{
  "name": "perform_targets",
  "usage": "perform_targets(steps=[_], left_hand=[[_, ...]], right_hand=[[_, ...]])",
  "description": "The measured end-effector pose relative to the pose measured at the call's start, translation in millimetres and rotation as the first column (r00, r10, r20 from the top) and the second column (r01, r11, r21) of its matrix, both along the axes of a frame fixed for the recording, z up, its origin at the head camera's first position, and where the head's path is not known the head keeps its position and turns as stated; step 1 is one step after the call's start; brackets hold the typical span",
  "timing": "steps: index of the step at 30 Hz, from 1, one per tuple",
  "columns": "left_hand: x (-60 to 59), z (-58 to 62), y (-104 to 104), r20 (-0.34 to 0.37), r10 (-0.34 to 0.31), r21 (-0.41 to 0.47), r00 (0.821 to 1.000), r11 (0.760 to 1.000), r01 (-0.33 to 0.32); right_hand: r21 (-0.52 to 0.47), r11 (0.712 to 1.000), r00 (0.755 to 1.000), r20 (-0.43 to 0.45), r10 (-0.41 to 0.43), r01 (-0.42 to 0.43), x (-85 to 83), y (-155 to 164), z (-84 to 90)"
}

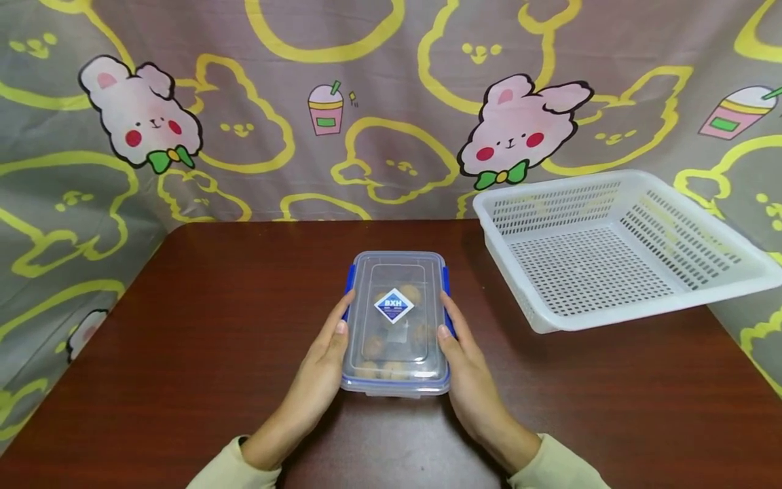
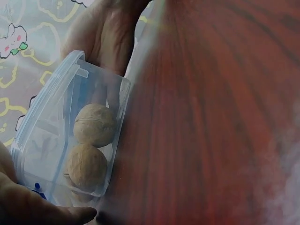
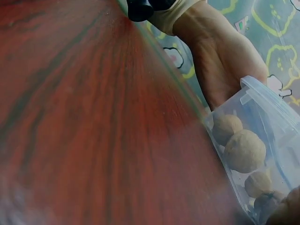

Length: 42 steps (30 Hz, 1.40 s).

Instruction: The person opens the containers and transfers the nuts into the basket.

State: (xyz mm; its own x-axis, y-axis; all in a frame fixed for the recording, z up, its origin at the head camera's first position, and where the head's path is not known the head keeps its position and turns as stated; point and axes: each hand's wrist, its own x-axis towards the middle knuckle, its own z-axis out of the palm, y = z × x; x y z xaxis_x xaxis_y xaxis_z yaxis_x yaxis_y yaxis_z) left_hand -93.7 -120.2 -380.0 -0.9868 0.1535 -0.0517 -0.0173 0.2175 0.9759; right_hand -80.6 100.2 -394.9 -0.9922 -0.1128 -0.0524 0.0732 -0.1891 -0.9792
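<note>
A clear plastic box with a snap-on lid and blue side clips lies on the dark wooden table, right in front of me. Walnuts show through its wall, and again in the right wrist view as walnuts. My left hand lies flat against the box's left side, fingers straight along the clip. On the opposite side my right hand presses the same way. Both thumbs rest at the lid's edge. The box stands on the table between the two palms.
A white perforated basket sits at the back right of the table, partly over the right edge. A curtain printed with rabbits hangs behind. Bare tabletop lies to the left of the box.
</note>
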Motion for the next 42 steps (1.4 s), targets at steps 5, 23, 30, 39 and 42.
perform_targets(steps=[5, 23, 30, 39, 42], left_hand=[[-2.4, 0.3, -2, 0.004, 0.012, -0.001, 1.000, 1.000, -0.012], [-2.7, 0.2, -4, 0.015, 0.000, -0.033, 1.000, 0.999, 0.000], [-3.8, 0.5, -4, 0.013, -0.004, -0.027, 1.000, 1.000, 0.005], [-1.4, 1.9, -3, 0.006, -0.006, -0.020, 1.000, 1.000, 0.006], [-1.0, 2.2, -2, 0.004, -0.008, -0.024, 1.000, 1.000, 0.008]], right_hand=[[-0.023, 0.999, 0.999, -0.011, -0.043, 0.043, -4.1, 2, -6.4], [0.097, 0.988, 0.993, 0.015, -0.120, 0.118, -8.7, 6, 0.3], [0.156, 0.971, 0.983, 0.007, -0.183, 0.180, -9.4, 7, 4.4], [0.267, 0.941, 0.978, -0.041, -0.204, 0.208, -9.6, 7, 6.8], [0.284, 0.934, 0.977, -0.062, -0.206, 0.215, -10.4, 7, 7.0]])
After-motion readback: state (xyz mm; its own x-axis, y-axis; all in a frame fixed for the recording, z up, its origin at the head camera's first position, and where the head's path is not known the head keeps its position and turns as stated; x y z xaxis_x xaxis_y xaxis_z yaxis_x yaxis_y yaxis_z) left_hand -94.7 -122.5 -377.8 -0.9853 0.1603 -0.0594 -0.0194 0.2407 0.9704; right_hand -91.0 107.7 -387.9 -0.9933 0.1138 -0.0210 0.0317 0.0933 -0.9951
